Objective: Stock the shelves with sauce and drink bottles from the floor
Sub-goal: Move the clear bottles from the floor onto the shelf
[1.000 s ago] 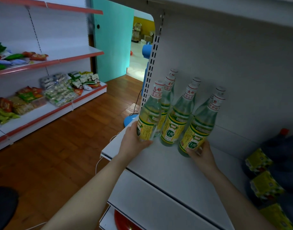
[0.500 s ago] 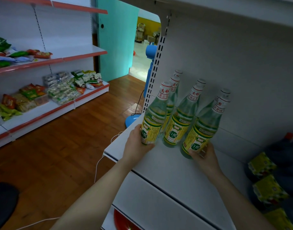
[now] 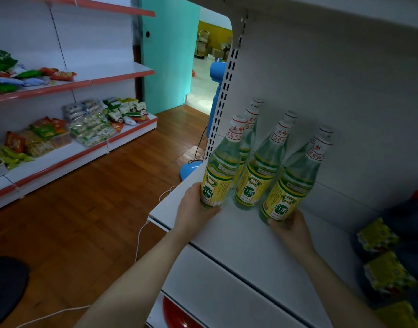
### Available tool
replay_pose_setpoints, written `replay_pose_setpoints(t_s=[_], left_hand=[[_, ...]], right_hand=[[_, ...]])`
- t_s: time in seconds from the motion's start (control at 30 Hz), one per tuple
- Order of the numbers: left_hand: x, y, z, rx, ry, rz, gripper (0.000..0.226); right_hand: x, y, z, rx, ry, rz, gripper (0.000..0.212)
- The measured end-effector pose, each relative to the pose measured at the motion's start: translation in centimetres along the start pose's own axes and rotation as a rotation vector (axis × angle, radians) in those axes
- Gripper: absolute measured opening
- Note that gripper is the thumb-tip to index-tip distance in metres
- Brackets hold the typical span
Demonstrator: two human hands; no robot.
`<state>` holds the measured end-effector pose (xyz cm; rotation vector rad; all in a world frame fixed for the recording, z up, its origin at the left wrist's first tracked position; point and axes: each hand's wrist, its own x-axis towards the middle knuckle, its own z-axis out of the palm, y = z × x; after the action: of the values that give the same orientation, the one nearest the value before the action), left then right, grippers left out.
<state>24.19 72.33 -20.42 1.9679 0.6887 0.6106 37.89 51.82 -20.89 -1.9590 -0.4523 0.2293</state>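
Several clear vinegar bottles with yellow-green labels and white caps stand on a white shelf (image 3: 238, 235), in two rows near its left end. My left hand (image 3: 193, 209) grips the base of the front left bottle (image 3: 221, 169). The fingers of my right hand (image 3: 289, 223) curl round the base of the front right bottle (image 3: 290, 183). Between them stands the front middle bottle (image 3: 260, 174), touched by neither hand. More bottles stand behind, partly hidden.
Dark jugs with yellow labels (image 3: 390, 256) crowd the shelf's right end. An upper shelf board hangs overhead. A blue fan (image 3: 217, 74) stands left of the shelf upright, its cable on the wooden floor. Snack shelves (image 3: 73, 143) line the far left wall.
The view has shifted a little; the bottles appear slightly further right in the frame. Both hands keep their hold on the same front bottles at the shelf.
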Motion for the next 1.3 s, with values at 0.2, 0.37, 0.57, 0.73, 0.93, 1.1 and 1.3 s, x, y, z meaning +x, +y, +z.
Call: replay_pose_setpoints(t_s=[0.2,0.37,0.57,0.73,0.93,1.1,1.3], left_hand=[[0.0,0.1,0.1,-0.003,0.005,-0.004,0.059],[-0.2,0.2,0.2,0.005,-0.002,-0.008,0.058],[-0.4,0.5,0.2,0.037,0.015,-0.023,0.058],[-0.9,1.2,0.1,0.065,0.01,-0.052,0.06],[-3.6,2.9,-0.2,0.222,0.05,-0.11,0.059],[-10.0,4.2,-0.7,0.519,0.119,-0.092,0.066],[-19.1,4.8,-0.9,0.664,0.246,-0.141,0.061]], right_hand=[[0.1,0.6,0.1,-0.027,0.02,0.009,0.057],[0.2,0.9,0.1,-0.045,0.029,0.012,0.058],[0.3,0.6,0.1,-0.052,0.02,0.003,0.058],[0.4,0.8,0.1,-0.069,0.014,0.018,0.056],[-0.7,0.7,-0.6,-0.296,0.009,0.017,0.05],[-3.0,0.4,-2.5,-0.617,-0.117,-0.066,0.046],[-7.3,-2.3,-2.4,-0.589,-0.285,-0.347,0.048]])
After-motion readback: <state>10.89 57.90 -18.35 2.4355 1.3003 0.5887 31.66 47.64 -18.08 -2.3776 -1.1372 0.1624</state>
